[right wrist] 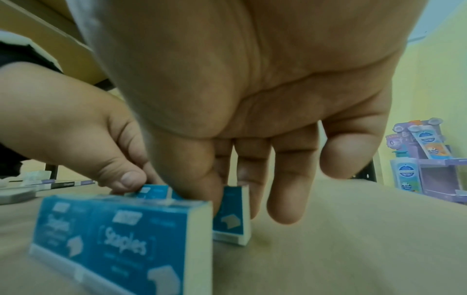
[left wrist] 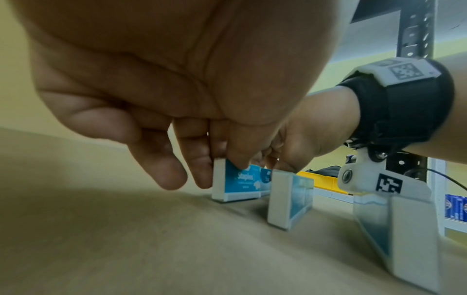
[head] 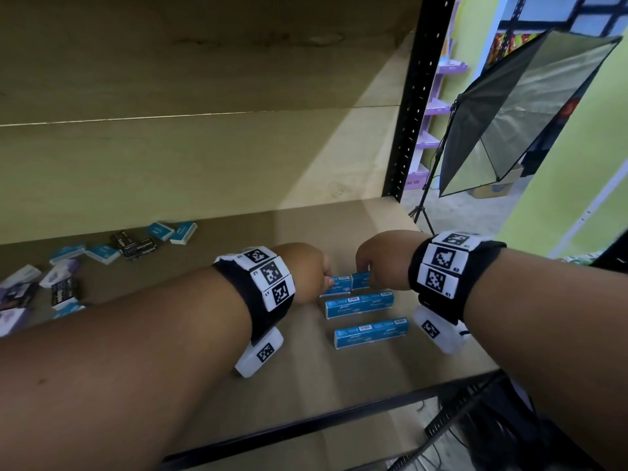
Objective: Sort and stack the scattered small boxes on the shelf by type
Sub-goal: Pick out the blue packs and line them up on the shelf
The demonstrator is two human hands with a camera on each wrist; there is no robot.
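Three rows of blue staples boxes stand on the cardboard shelf (head: 356, 229). My left hand (head: 326, 277) pinches the far row's left blue box (head: 336, 286) between thumb and fingers (left wrist: 202, 175); the left wrist view shows that box (left wrist: 235, 185) upright on the shelf. My right hand (head: 365, 271) grips the neighbouring blue box (head: 361, 279), with its thumb and fingers (right wrist: 285, 195) on either side of the box (right wrist: 231, 213). The two boxes stand end to end. Nearer me lie a second row (head: 359, 304) and a third row (head: 371, 332).
Scattered blue boxes (head: 171, 231), black boxes (head: 137, 246) and purple-white boxes (head: 20, 294) lie on the shelf's left. A black upright post (head: 414, 107) stands at the right rear corner, with a softbox light (head: 520, 113) beyond. The shelf's front edge (head: 306, 423) is close.
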